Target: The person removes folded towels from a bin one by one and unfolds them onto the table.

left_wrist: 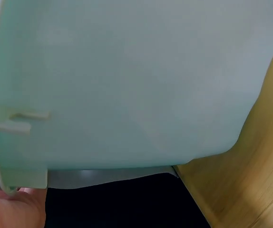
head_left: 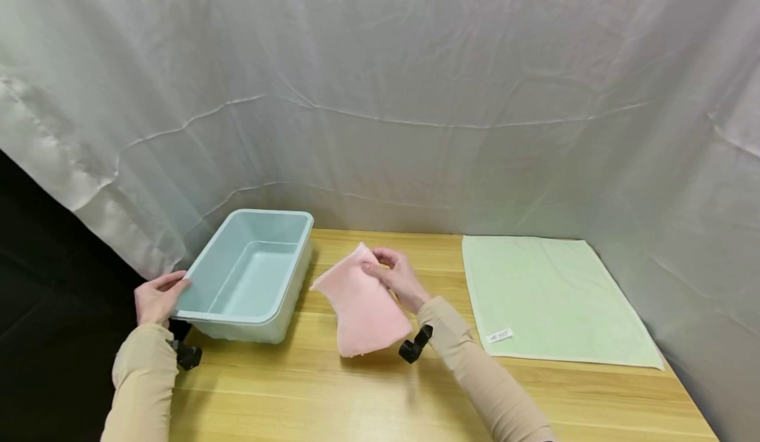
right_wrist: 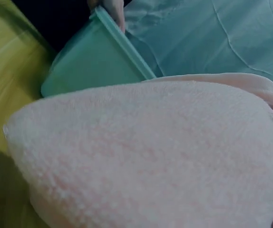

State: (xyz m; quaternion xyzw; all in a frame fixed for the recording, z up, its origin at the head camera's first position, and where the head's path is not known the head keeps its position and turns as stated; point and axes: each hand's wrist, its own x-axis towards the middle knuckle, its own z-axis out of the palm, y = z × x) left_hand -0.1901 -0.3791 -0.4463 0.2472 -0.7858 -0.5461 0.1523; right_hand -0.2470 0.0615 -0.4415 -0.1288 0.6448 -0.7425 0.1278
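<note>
A folded pink towel (head_left: 365, 307) is pinched near its upper edge by my right hand (head_left: 400, 277), and it hangs above the table to the right of a light blue plastic basin (head_left: 285, 293). In the right wrist view the fuzzy towel (right_wrist: 146, 152) fills most of the picture, with fingers at its right edge. My left hand (head_left: 157, 300) grips the basin's rim at its near left corner, thumb over the inside. The left wrist view shows the basin's outer wall (left_wrist: 136, 85) close up. Nothing lies inside the basin.
A pale green towel (head_left: 552, 297) with a white label (head_left: 499, 336) lies spread flat on the right of the wooden table (head_left: 285, 396). Grey curtains (head_left: 415, 99) hang behind and at the sides. Black cloth (head_left: 53, 316) shows past the table's left edge.
</note>
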